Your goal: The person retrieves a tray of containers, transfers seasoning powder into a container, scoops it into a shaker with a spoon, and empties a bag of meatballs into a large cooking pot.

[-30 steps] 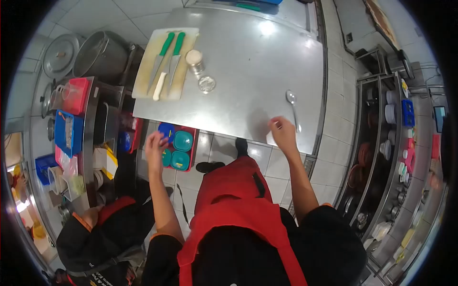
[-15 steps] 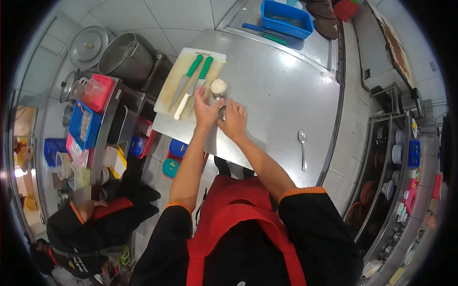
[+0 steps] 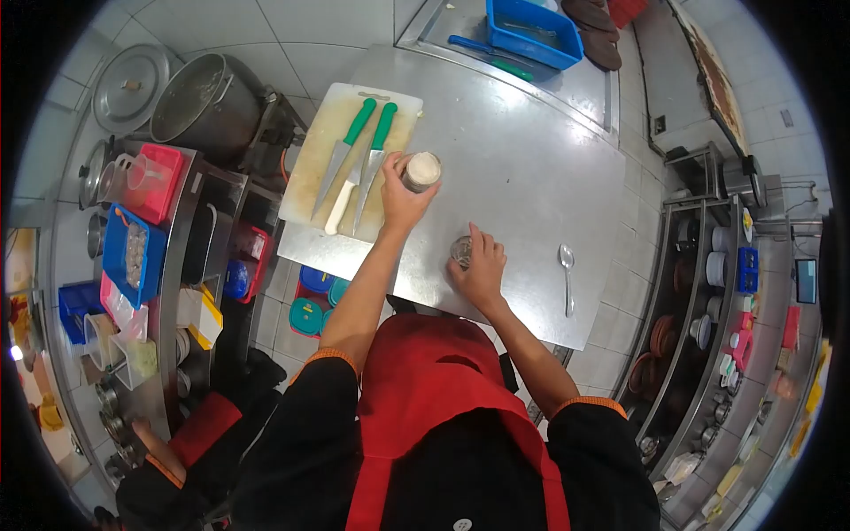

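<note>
My left hand (image 3: 404, 200) is wrapped round a jar (image 3: 422, 173) with a pale, whitish top, close to the right edge of the cutting board. My right hand (image 3: 481, 273) has its fingers curled round a small round glass (image 3: 460, 251), greyish and shiny, near the front of the steel table (image 3: 531, 186). What is inside the glass is too small to tell. On the white cutting board (image 3: 310, 133) lie two green-handled knives (image 3: 347, 146) and a white-handled knife (image 3: 341, 208). A metal spoon (image 3: 567, 279) rests to the right of my right hand.
Beyond the table's far edge stands a blue tub (image 3: 531, 40) with a blue-handled knife beside it. At left are a large pot (image 3: 204, 102) and a shelf with a blue tray (image 3: 133, 257). Another person's arm (image 3: 159, 451) shows at lower left. Shelves line the right side.
My hands, close together before, have moved apart. The right hand has shifted right and nearer to me with the small glass; the left now grips the jar slightly to the right.
</note>
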Demonstrator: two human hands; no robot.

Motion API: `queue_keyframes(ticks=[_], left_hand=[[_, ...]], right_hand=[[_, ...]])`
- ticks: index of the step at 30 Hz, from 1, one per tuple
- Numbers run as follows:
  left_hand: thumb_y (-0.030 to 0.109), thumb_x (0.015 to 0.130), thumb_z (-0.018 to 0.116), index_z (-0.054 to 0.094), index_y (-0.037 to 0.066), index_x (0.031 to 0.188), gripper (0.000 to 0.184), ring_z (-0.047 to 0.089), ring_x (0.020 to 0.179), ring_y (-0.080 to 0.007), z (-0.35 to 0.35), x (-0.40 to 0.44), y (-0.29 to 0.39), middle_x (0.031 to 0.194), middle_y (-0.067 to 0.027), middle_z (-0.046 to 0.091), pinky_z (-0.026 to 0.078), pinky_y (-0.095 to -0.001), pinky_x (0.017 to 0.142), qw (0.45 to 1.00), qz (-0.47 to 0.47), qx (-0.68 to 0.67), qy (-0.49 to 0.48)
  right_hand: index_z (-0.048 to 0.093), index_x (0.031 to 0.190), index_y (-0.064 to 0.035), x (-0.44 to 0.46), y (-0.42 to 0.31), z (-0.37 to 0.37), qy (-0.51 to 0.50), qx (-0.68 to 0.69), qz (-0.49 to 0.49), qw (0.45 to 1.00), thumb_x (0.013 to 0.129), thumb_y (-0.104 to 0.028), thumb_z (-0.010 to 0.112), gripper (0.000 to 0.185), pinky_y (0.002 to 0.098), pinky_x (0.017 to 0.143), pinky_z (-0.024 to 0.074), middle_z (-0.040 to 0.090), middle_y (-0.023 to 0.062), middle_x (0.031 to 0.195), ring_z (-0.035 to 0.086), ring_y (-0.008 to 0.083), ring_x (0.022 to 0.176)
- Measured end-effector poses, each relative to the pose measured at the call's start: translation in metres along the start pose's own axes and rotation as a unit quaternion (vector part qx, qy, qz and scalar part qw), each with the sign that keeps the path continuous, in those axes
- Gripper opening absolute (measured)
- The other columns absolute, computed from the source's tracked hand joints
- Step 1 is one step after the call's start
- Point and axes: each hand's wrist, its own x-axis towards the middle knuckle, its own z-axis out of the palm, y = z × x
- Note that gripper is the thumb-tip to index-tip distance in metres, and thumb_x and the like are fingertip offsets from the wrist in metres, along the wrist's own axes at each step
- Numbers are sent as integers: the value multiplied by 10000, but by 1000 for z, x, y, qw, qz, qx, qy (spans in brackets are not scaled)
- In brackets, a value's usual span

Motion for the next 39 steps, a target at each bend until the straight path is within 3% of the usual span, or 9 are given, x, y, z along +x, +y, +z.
queue_keyframes(ticks=[20, 22, 23, 25, 28, 33, 35, 36, 39], left_hand=[[102, 602, 836, 307, 36, 1255, 844, 596, 1052, -292, 9, 6, 7, 1137, -176, 598, 468, -373, 897, 997, 41, -2, -59], [111, 595, 841, 289, 52, 1261, 867, 605, 1035, -300, 9, -7, 14, 1121, -167, 610, 473, -372, 888, 991, -16, 3, -133], [111, 595, 841, 289, 52, 1261, 867, 605, 1035, -300, 11, -15, 13, 1121, -167, 610, 473, -372, 888, 991, -19, 4, -133], [116, 584, 847, 266, 65, 1266, 897, 611, 1024, -302, 18, -32, 7, 1115, -166, 614, 477, -372, 881, 982, 2, -34, -186], [107, 573, 847, 238, 66, 1278, 932, 605, 1039, -305, 30, -43, 7, 1128, -167, 606, 476, -373, 883, 981, 5, -56, -187], [108, 572, 838, 269, 48, 1312, 935, 589, 1055, -311, 36, -50, -2, 1134, -176, 595, 473, -384, 881, 987, 11, -55, -151], [93, 578, 819, 402, 18, 1268, 810, 581, 1063, -292, 35, -49, -11, 1131, -162, 588, 467, -361, 899, 980, 6, -2, -199], [98, 575, 807, 539, 6, 1138, 630, 594, 1022, -300, 31, -44, 0, 1097, -152, 599, 473, -366, 881, 981, 39, -6, -189], [126, 577, 793, 561, 16, 1112, 594, 602, 980, -306, 31, -42, -2, 1058, -150, 607, 477, -371, 856, 980, 42, -26, -195]], right_hand=[[484, 1254, -94, 17, 14, -27, -130, -44, 83, 987, 693, -260, 692, 621, 489, 800, 377, 470, 181, 1139, 462, 355, 1005], [507, 1196, -67, 36, 34, -30, 3, 77, 13, 997, 719, -255, 722, 557, 449, 768, 427, 500, 167, 1083, 516, 310, 959], [507, 1196, -67, 44, 36, -33, 0, 78, 14, 997, 719, -255, 722, 557, 449, 768, 427, 500, 167, 1083, 516, 310, 959], [507, 1070, -40, 60, 17, -59, 69, 359, 147, 919, 709, -226, 774, 486, 404, 785, 471, 517, 133, 1047, 547, 252, 955], [473, 953, -43, 67, 13, -47, 108, 472, 74, 872, 687, -185, 801, 446, 391, 828, 483, 519, 107, 1061, 548, 202, 967], [465, 976, -43, 64, 12, -42, 70, 361, -21, 930, 700, -144, 796, 442, 377, 834, 497, 516, 129, 1120, 522, 223, 1043], [505, 1109, -37, 66, 10, -51, 44, 219, -55, 973, 686, -167, 794, 529, 381, 800, 499, 529, 115, 1130, 529, 231, 1009], [514, 1223, -49, 72, 7, -58, 27, 173, -88, 981, 663, -174, 789, 636, 367, 760, 492, 543, 110, 1101, 532, 252, 963], [530, 1223, -43, 93, 12, -71, -83, 109, -154, 979, 626, -150, 779, 655, 372, 826, 460, 535, 135, 1087, 500, 317, 989]])
